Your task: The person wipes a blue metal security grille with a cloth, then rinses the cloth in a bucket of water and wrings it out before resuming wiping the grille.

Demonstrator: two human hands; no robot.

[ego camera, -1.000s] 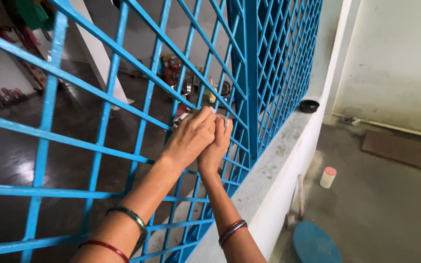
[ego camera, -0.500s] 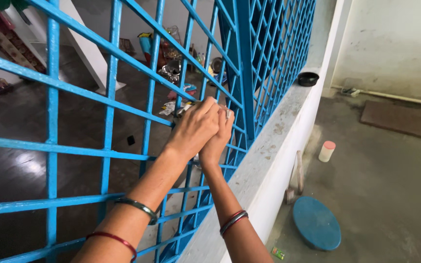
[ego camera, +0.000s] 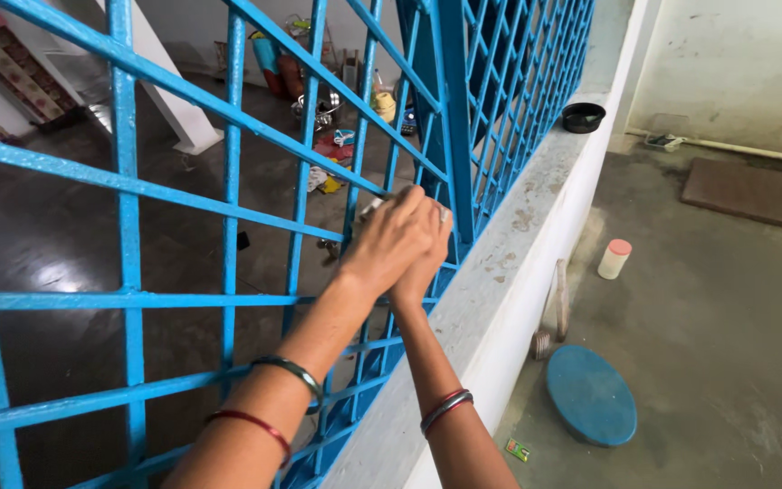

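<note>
Both hands up at the blue grille (ego camera: 228,172), pressed together near a bar crossing. Left hand (ego camera: 389,243) overlaps right hand (ego camera: 424,258); fingers curled tight round sth small & pale, prob. a cloth or pad — can't tell exactly. It sits at 12 o'clock of the hands, touching the bar. Ledge (ego camera: 500,272) at 3 o'clock, black bowl (ego camera: 583,116) further along. Looks mid-job: hands on this bar, no sign how much grille is covered.

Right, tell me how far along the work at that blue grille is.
Done: nothing I can confirm. In hand: the left hand and right hand are pressed together against the blue grille, around something small and pale that they mostly hide. Left: unclear; neither hand has let go.
</note>
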